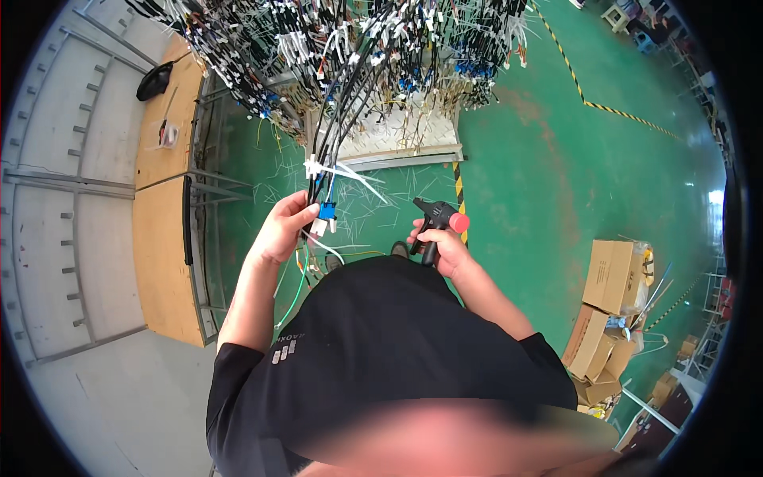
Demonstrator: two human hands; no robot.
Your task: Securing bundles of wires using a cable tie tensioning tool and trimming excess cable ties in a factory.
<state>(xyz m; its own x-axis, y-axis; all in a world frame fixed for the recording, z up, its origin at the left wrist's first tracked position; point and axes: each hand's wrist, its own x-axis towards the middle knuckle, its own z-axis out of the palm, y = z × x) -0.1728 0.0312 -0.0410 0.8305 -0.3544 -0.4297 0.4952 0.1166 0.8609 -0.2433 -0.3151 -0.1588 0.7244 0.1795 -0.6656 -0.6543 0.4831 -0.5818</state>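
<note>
One cable bundle (326,131), one black tool (437,213)

From where I stand, the person in the black T-shirt (373,334) has both hands busy in front of the body. The left hand (284,228) is closed around the lower end of the dark cable bundle, thumb lying across it, just beside a blue connector (327,211). White ties (362,176) sit at the bundle a little above that hand, their long tails sticking out to the right. A green wire (300,292) trails below the grip.

The right hand (447,248) has its fingers wrapped around the handle of the black tool, which has a round red end (459,222). I cannot tell whether its trigger is pressed. The tool's nose points toward the bundle but stands apart from it.

Up ahead, the bundle runs into a thick mass of hanging wires (397,44) over a pale board (381,139). Thin white offcuts (369,208) litter the green floor (517,175). Wooden tables (163,254) stand to the left, cardboard boxes (610,274) to the right.
</note>
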